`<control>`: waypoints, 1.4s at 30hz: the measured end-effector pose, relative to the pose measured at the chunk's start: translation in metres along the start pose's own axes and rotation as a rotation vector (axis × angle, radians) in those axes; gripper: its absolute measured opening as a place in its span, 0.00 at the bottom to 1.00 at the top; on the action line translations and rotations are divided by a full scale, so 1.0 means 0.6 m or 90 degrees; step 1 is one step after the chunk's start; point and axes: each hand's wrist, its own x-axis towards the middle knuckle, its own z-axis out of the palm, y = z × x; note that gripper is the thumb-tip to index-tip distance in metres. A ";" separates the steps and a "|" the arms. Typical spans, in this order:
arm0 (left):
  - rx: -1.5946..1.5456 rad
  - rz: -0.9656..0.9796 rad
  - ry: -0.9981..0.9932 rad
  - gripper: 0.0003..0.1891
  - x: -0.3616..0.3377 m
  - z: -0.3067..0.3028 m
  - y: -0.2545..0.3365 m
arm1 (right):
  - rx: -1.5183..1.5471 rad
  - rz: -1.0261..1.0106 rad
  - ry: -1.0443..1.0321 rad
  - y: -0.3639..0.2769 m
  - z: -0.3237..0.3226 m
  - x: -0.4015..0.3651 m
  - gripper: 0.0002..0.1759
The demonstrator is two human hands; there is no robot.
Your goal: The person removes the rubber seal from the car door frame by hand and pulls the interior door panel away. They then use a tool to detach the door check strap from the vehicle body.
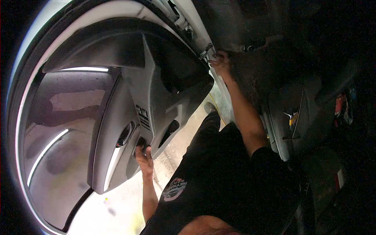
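Observation:
An open car door with a grey and black trim panel [150, 90] fills the left side of the view. My left hand [145, 159] grips the door pull [141, 141] by the armrest, its fingers curled into the dark recess and its thumb outside. My right hand [221, 64] reaches to the door opening's white frame [223, 96], beside a small metal door check [206, 51]. The fingers there are bent together. Whatever lies between them is too small and dark to name.
The door's window glass [58, 102] and inner handle [126, 135] are at the left. Below the door lies a pale floor [172, 156], with my shoe [210, 107] and a thin yellow cord [217, 107] on it. The dark car interior on the right has a pocket holding yellow-handled tools [291, 118].

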 end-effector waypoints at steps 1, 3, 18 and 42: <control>0.000 -0.001 0.001 0.16 0.002 -0.002 0.007 | -0.001 0.001 -0.001 -0.008 0.004 0.000 0.19; -0.015 0.001 -0.022 0.18 0.012 -0.011 0.036 | 0.089 0.090 -0.008 -0.014 -0.009 0.012 0.13; -0.005 -0.011 -0.038 0.17 0.023 -0.023 0.032 | -0.903 -0.528 0.154 0.019 -0.002 0.031 0.08; -0.043 -0.049 -0.046 0.14 0.020 -0.026 0.035 | -0.674 -0.418 0.134 0.132 -0.073 0.130 0.07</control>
